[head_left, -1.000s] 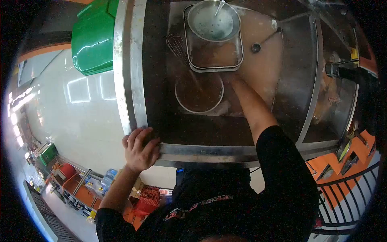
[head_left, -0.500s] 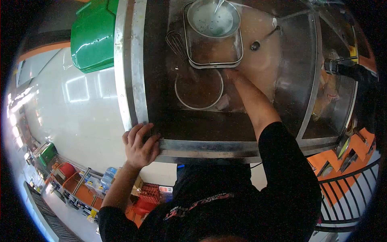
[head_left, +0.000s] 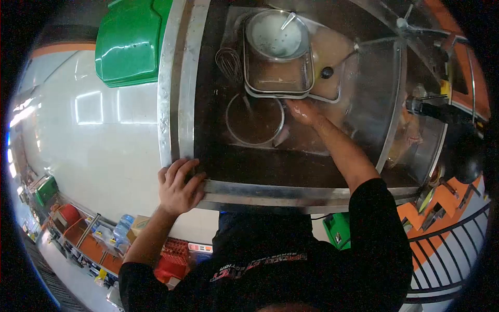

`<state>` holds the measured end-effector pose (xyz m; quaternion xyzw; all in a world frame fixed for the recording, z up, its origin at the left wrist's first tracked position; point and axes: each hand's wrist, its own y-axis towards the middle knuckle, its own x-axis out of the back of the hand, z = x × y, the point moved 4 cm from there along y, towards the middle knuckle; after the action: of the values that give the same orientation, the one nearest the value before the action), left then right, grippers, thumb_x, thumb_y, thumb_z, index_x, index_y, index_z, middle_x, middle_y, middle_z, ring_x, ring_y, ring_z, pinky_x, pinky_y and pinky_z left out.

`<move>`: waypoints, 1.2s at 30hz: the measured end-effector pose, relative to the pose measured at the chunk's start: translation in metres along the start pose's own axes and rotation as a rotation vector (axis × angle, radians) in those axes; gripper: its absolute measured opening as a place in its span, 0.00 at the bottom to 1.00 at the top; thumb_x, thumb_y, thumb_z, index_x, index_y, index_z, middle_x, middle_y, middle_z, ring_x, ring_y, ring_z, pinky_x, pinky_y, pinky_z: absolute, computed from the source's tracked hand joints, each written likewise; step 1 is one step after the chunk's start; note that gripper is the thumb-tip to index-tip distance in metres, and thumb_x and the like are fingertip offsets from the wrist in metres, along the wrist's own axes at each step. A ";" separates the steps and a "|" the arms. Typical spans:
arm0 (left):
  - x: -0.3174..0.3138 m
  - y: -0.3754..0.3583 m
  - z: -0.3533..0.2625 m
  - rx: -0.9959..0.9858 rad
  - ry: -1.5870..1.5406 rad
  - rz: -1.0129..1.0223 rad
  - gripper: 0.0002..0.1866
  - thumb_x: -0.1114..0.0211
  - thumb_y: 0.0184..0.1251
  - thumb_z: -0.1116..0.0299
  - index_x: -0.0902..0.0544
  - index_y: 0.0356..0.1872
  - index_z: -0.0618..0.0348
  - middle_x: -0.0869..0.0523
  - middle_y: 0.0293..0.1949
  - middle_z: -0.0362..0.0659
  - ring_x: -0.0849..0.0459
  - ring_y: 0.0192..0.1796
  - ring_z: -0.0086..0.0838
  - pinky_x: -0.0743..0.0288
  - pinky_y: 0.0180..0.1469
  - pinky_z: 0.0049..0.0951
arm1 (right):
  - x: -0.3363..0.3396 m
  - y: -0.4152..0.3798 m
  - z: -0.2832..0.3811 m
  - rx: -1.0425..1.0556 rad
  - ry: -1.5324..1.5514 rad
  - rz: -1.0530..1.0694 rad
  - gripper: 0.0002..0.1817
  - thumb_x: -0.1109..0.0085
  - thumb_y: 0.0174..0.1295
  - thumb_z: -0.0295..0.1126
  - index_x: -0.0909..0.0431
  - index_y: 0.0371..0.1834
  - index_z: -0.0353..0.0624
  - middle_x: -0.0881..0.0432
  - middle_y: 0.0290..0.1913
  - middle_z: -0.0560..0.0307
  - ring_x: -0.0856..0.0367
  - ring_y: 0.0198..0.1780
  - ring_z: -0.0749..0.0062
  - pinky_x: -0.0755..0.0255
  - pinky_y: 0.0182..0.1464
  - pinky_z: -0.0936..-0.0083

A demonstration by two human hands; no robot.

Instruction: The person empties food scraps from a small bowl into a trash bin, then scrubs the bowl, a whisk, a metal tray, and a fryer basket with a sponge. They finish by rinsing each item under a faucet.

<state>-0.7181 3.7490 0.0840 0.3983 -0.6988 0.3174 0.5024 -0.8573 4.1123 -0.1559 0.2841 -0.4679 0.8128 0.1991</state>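
Note:
My left hand point(head_left: 181, 188) rests on the near left corner of the metal sink's rim point(head_left: 270, 193), fingers apart and curled over the edge. Down in the sink, my right hand point(head_left: 302, 111) is at the near edge of the stacked metal trays point(head_left: 278, 89), its fingers closed at the rim and partly hidden. On the trays stands a metal bowl point(head_left: 283, 44) of cloudy, foamy liquid with a metal handle leaning out. Just left of my right hand lies a round metal-rimmed vessel point(head_left: 255, 143) in brownish water. A whisk point(head_left: 227, 65) lies left of the trays, a ladle point(head_left: 327, 72) right.
A pale scrap point(head_left: 281, 136) lies beside the round vessel. Right of the sink's divider, a second basin point(head_left: 423, 156) holds plastic-looking items. A green bin point(head_left: 127, 47) stands on the left, over a pale tiled floor point(head_left: 104, 151). A black railing point(head_left: 449, 255) is at lower right.
The view has shifted slightly. My right hand shows more above the water at the tray edge, and a second tray's corner now sticks out to the right. My left hand stays on the rim.

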 end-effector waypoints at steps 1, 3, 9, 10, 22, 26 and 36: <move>0.002 0.000 -0.001 0.001 -0.008 0.005 0.15 0.32 0.50 0.63 0.15 0.42 0.46 0.22 0.60 0.40 0.27 0.63 0.38 0.38 0.59 0.43 | 0.011 -0.016 0.005 -0.091 0.090 0.005 0.28 0.60 0.73 0.42 0.42 0.74 0.41 0.39 0.74 0.43 0.39 0.73 0.46 0.45 0.75 0.56; 0.004 0.002 -0.001 -0.002 -0.013 -0.001 0.15 0.32 0.50 0.63 0.15 0.42 0.46 0.22 0.60 0.40 0.27 0.63 0.38 0.38 0.59 0.43 | -0.014 -0.015 -0.021 -0.008 -0.045 -0.089 0.29 0.54 0.69 0.34 0.42 0.74 0.43 0.38 0.74 0.43 0.39 0.73 0.44 0.46 0.75 0.56; 0.003 0.000 -0.003 -0.011 -0.018 0.012 0.15 0.31 0.51 0.63 0.15 0.42 0.47 0.22 0.60 0.42 0.27 0.63 0.40 0.38 0.60 0.46 | -0.044 -0.043 -0.046 0.183 -0.189 -0.302 0.19 0.55 0.68 0.31 0.30 0.60 0.39 0.26 0.58 0.44 0.29 0.60 0.47 0.35 0.65 0.56; 0.003 -0.001 -0.002 -0.016 -0.019 0.008 0.15 0.32 0.51 0.63 0.15 0.42 0.47 0.22 0.61 0.42 0.27 0.64 0.40 0.38 0.60 0.46 | -0.047 -0.048 -0.049 0.178 -0.192 -0.305 0.19 0.55 0.68 0.31 0.30 0.60 0.39 0.26 0.58 0.44 0.29 0.60 0.47 0.35 0.65 0.56; 0.005 -0.004 -0.009 -0.003 -0.004 -0.007 0.14 0.33 0.52 0.64 0.16 0.43 0.47 0.25 0.63 0.41 0.31 0.67 0.39 0.41 0.63 0.47 | 0.027 -0.156 -0.004 0.261 -0.307 -0.474 0.10 0.44 0.58 0.27 0.24 0.43 0.45 0.24 0.45 0.56 0.26 0.54 0.60 0.30 0.57 0.61; 0.006 -0.006 -0.008 -0.004 0.001 -0.015 0.14 0.33 0.52 0.63 0.16 0.42 0.47 0.25 0.63 0.41 0.31 0.68 0.39 0.41 0.63 0.48 | 0.061 -0.162 0.003 0.175 -0.287 -0.702 0.09 0.37 0.54 0.26 0.22 0.39 0.43 0.23 0.44 0.55 0.25 0.53 0.58 0.32 0.56 0.63; 0.014 -0.006 -0.013 -0.018 -0.016 -0.039 0.13 0.33 0.53 0.63 0.16 0.41 0.49 0.26 0.63 0.41 0.32 0.67 0.39 0.41 0.62 0.47 | 0.102 -0.110 0.035 0.183 -0.259 -0.978 0.07 0.35 0.52 0.30 0.20 0.34 0.47 0.22 0.42 0.61 0.26 0.53 0.62 0.33 0.52 0.63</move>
<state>-0.7100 3.7534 0.1015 0.4098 -0.6977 0.2980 0.5064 -0.8607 4.1410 -0.0044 0.5846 -0.2281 0.6202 0.4708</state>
